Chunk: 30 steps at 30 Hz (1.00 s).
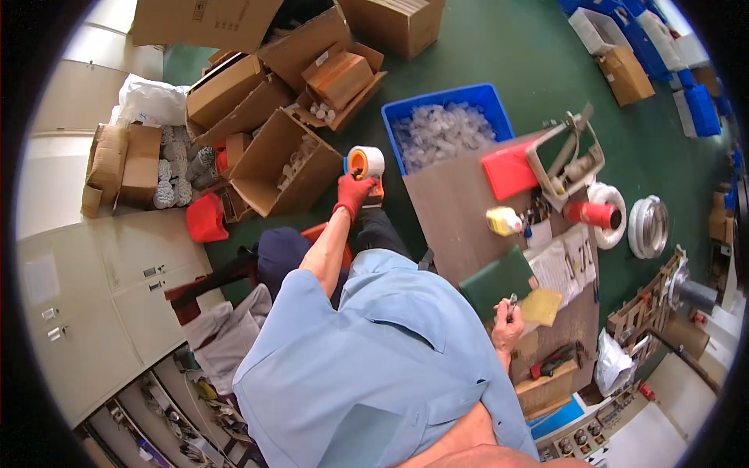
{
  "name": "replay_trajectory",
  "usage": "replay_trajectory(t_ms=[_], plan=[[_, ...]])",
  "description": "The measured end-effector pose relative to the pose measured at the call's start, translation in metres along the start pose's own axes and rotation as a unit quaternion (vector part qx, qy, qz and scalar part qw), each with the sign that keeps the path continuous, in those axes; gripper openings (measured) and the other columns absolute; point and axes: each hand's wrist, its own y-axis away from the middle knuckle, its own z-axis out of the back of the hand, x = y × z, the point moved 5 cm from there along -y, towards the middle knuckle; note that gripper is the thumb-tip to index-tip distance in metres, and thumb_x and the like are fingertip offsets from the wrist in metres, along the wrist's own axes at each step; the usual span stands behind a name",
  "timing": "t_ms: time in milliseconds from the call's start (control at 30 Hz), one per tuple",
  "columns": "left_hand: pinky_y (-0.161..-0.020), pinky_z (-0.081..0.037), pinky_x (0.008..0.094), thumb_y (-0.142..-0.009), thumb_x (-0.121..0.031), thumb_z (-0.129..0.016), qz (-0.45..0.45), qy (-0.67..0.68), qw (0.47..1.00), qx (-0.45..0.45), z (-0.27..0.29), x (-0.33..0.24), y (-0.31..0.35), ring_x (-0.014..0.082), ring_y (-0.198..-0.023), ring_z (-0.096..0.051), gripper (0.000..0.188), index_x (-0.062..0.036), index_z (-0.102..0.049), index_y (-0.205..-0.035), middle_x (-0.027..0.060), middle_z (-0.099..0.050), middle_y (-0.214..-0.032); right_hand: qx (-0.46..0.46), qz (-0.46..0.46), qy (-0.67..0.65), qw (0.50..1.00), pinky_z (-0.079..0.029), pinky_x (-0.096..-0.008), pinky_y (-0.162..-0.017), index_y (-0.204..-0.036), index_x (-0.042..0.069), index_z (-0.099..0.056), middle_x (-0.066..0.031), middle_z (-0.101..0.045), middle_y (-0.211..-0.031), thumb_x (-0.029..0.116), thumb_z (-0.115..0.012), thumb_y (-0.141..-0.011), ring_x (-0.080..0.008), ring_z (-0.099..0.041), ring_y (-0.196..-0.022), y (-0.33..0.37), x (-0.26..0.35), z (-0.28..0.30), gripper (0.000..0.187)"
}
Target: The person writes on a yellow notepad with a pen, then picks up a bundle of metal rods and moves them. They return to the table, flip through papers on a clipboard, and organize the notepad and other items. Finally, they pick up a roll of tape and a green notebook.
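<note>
My left hand point(353, 195), in a red glove, is closed on a tape dispenser point(374, 161) with an orange core and a wide pale roll. It is held out over the floor, close to an open cardboard box point(273, 175). My bare right hand point(507, 331) pinches a small shiny metal piece point(512, 299) whose kind I cannot make out. Beside that hand, a dark green folder or board point(499, 279) and a yellowish card point(541, 306) lie on the brown worktable point(445, 207).
A blue bin point(388, 132) full of clear plastic pieces stands beyond the worktable. On the table are a red box point(507, 168), a yellow-white bottle point(505, 221), a red roll point(593, 214) and red-handled pliers point(550, 363). Several cartons point(394, 27) and grey cabinets point(78, 304) line the left.
</note>
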Motion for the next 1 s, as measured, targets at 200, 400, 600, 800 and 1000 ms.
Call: replay_trajectory(t_ms=[200,400,600,800,1000], plan=[[-0.083,-0.052,0.0302,-0.068,-0.028,-0.081,0.074,0.041,0.994,0.066,-0.004,-0.008,-0.093,0.0201,-0.092,-0.069,0.062,0.0056,-0.064,-0.116,0.0164,-0.071,-0.103,0.034,-0.119,-0.163,0.979,-0.034,-0.0205,-0.050,-0.103,0.004,-0.063,-0.0029,-0.059,-0.069,0.023,-0.054,-0.100,-0.0057,-0.043,-0.055,-0.077,0.092,-0.157,0.021],[-0.092,-0.049,0.0387,-0.063,-0.038,-0.079,0.057,-0.086,0.994,0.034,0.077,-0.057,-0.168,0.0320,-0.104,-0.060,0.060,-0.0099,-0.068,-0.115,0.0170,-0.063,-0.110,0.202,-0.060,-0.203,0.956,-0.037,-0.0189,-0.054,-0.107,0.003,-0.063,0.0002,-0.058,-0.069,0.022,-0.054,-0.101,-0.0046,-0.047,-0.060,-0.188,0.215,-0.290,0.022],[-0.093,-0.048,0.0432,-0.061,-0.039,-0.079,0.022,-0.119,0.992,-0.034,0.160,-0.063,-0.217,0.0369,-0.108,-0.056,0.062,-0.0094,-0.068,-0.114,0.0227,-0.059,-0.113,0.262,-0.010,-0.145,0.954,-0.038,-0.0201,-0.052,-0.102,0.005,-0.064,0.0025,-0.057,-0.068,0.024,-0.058,-0.099,-0.0035,-0.047,-0.057,-0.265,0.276,-0.352,0.020],[-0.068,-0.060,0.0419,-0.061,-0.022,-0.082,0.082,-0.051,0.995,-0.012,0.168,-0.102,-0.219,0.0331,-0.088,-0.065,0.057,-0.0020,-0.065,-0.112,0.0180,-0.050,-0.111,0.218,0.022,-0.145,0.965,-0.040,-0.0236,-0.049,-0.096,0.007,-0.055,-0.0009,-0.057,-0.064,0.028,-0.052,-0.101,-0.0077,-0.051,-0.054,-0.293,0.260,-0.370,0.022],[-0.088,-0.052,0.0389,-0.059,-0.034,-0.083,0.039,-0.072,0.995,0.049,0.113,-0.052,-0.227,0.0325,-0.100,-0.062,0.063,-0.0055,-0.068,-0.113,0.0194,-0.055,-0.112,0.250,-0.001,-0.128,0.960,-0.042,-0.0269,-0.049,-0.085,0.007,-0.051,-0.0020,-0.058,-0.063,0.031,-0.052,-0.100,-0.0105,-0.051,-0.052,-0.282,0.252,-0.380,0.029]])
